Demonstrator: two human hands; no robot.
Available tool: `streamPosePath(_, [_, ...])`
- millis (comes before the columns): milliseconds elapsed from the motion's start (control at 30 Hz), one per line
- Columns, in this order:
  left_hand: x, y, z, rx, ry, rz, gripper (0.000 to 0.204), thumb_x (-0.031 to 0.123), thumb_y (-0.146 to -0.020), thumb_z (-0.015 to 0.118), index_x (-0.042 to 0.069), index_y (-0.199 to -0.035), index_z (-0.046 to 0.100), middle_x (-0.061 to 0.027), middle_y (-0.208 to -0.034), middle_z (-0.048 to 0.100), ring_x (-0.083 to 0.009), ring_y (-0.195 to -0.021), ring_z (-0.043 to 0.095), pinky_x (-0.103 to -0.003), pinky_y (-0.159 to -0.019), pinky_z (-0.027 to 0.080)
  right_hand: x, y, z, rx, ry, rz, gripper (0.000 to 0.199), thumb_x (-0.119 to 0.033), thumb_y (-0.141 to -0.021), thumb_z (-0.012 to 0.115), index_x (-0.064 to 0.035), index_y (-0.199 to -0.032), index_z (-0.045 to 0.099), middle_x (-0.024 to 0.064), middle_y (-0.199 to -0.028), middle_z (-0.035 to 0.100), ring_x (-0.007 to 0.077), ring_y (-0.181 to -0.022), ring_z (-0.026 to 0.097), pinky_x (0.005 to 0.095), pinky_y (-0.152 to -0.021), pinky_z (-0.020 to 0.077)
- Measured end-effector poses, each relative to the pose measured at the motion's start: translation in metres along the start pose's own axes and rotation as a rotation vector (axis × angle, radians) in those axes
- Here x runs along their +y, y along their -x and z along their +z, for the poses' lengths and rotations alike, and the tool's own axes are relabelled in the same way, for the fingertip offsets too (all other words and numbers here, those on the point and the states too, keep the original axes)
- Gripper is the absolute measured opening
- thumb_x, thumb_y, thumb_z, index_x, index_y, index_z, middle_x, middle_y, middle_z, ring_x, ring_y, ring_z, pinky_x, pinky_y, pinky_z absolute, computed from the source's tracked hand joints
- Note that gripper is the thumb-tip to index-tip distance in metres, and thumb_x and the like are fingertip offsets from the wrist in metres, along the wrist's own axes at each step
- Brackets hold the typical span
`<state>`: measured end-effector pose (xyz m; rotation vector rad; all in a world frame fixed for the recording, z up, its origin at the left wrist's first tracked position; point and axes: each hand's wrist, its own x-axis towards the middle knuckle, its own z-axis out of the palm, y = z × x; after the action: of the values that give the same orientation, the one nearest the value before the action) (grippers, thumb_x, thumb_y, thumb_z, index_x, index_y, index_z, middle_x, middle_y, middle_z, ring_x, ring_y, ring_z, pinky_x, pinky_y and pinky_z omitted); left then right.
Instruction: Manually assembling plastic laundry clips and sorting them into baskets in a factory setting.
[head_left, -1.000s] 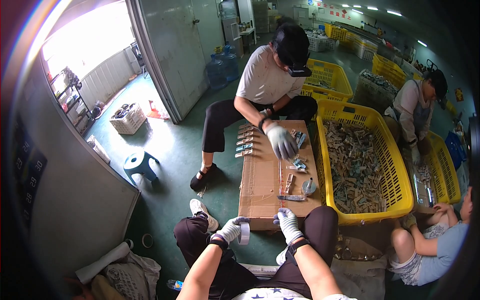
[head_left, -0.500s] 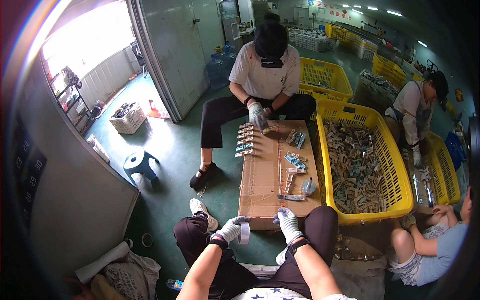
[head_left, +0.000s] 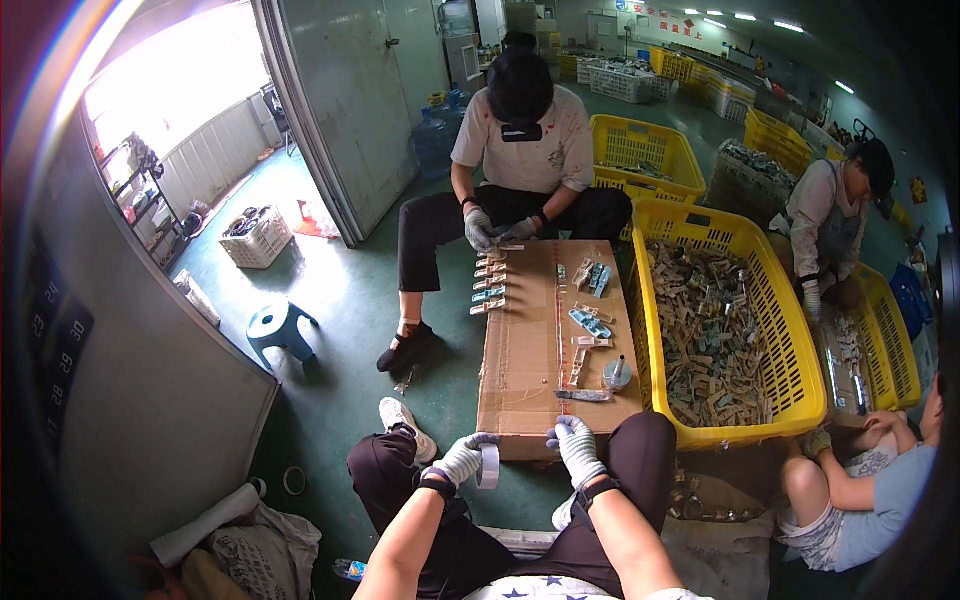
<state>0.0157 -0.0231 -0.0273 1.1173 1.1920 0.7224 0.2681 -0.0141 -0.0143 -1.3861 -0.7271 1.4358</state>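
Left hand (head_left: 461,458), fingers gripping one tape roll (head_left: 489,467); right hand (head_left: 578,451) (fingers unclear), one carton (head_left: 525,365)

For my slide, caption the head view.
Left hand holding tape roll, right hand at near edge of cardboard box bearing clips.

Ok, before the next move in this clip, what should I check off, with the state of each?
1. Tape held: ok; the left grip has the white tape roll.
2. Right grip at the near edge of the cardboard box: ok.
3. Something pinched in the right grip: cannot tell; too small to make out.
4. Co-worker's gloves away from the near edge: ok; they are at the far end.
5. Box's right half free of loose items: not ok; clips and a dark, elongated item lie there.
6. Clip row along the box's left edge: ok.
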Motion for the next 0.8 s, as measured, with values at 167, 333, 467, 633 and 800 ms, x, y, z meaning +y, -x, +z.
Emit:
streamPosePath(167, [0.0021, 0.0013, 0.0003, 0.000, 0.004, -0.017, 0.044, -0.016, -0.083, 0.049, 0.010, -0.111, 0.068, 0.0018, -0.090, 0.064, -0.0111, -0.080, 0.058, -0.028, -0.074, 0.050, -0.0005, 0.0007, 0.0007, 0.003, 0.003, 0.000, 0.019, -0.010, -0.096, 0.052, -0.0018, -0.112, 0.056, 0.0097, -0.085, 0.065, 0.0139, -0.061, 0.061, 0.0260, -0.057, 0.0523])
streamPosePath(333, [0.0000, 0.0001, -0.0011, -0.013, 0.062, -0.028, 0.047, -0.019, -0.081, 0.048, 0.010, -0.112, 0.068, 0.0021, -0.091, 0.063, -0.0110, -0.082, 0.057, -0.028, -0.075, 0.050, -0.0020, 0.0014, 0.0007, 0.003, 0.000, 0.004, 0.018, -0.010, -0.096, 0.052, -0.0020, -0.112, 0.056, 0.0097, -0.085, 0.065, 0.0140, -0.061, 0.061, 0.0258, -0.057, 0.0522])
streamPosePath(467, [-0.0023, -0.0006, -0.0025, -0.018, 0.064, -0.017, 0.048, -0.019, -0.080, 0.048, 0.010, -0.112, 0.067, 0.0022, -0.092, 0.063, -0.0109, -0.082, 0.057, -0.028, -0.075, 0.050, -0.0006, 0.0010, 0.0009, 0.001, -0.001, -0.008, 0.018, -0.011, -0.096, 0.052, -0.0023, -0.112, 0.056, 0.0096, -0.084, 0.065, 0.0140, -0.061, 0.061, 0.0256, -0.057, 0.0521])
streamPosePath(633, [-0.0001, -0.0009, -0.0013, -0.023, 0.085, -0.031, 0.048, -0.019, -0.079, 0.048, 0.009, -0.112, 0.067, 0.0022, -0.091, 0.063, -0.0109, -0.082, 0.057, -0.028, -0.075, 0.050, 0.0007, -0.0002, -0.0006, 0.004, 0.004, -0.017, 0.018, -0.011, -0.096, 0.052, -0.0026, -0.111, 0.056, 0.0097, -0.084, 0.065, 0.0139, -0.061, 0.061, 0.0257, -0.057, 0.0519])
streamPosePath(800, [-0.0027, -0.0016, -0.0031, -0.013, 0.033, -0.011, 0.047, -0.018, -0.079, 0.049, 0.009, -0.112, 0.067, 0.0023, -0.091, 0.063, -0.0106, -0.081, 0.057, -0.027, -0.075, 0.050, -0.0001, 0.0000, 0.0011, 0.009, 0.010, -0.006, 0.018, -0.011, -0.096, 0.053, -0.0028, -0.111, 0.056, 0.0095, -0.084, 0.065, 0.0139, -0.060, 0.061, 0.0257, -0.057, 0.0517])
